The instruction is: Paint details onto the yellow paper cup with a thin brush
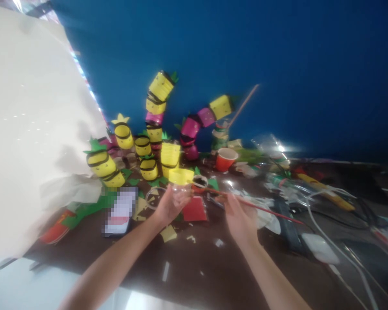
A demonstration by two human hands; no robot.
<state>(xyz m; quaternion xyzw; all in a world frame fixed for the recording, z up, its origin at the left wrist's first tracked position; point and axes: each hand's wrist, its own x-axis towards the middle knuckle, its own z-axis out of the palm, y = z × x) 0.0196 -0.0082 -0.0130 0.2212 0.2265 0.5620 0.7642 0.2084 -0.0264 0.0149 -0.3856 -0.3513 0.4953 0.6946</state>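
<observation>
My left hand (171, 204) is closed around a small clear plastic cup (181, 189) with a yellow paper band (180, 176) at its top. In my right hand (241, 215) a long thin red stick (268, 207), which looks like a paintbrush, is pinched between the fingers. Its left end reaches close to the cup's side; blur hides whether the two touch. Just below the cup lies a red paper square (194, 209). Behind it stand yellow cup shapes with black bands, one of them a stacked pair (170, 157).
Curved stacks of yellow and magenta cups (190, 129) rise at the back by the blue wall. A red paper cup (226, 160) stands behind my right hand. To the left lies a phone (120, 211). Cables (317, 215), a yellow-handled tool (330, 193) and paper scraps (168, 233) clutter the table.
</observation>
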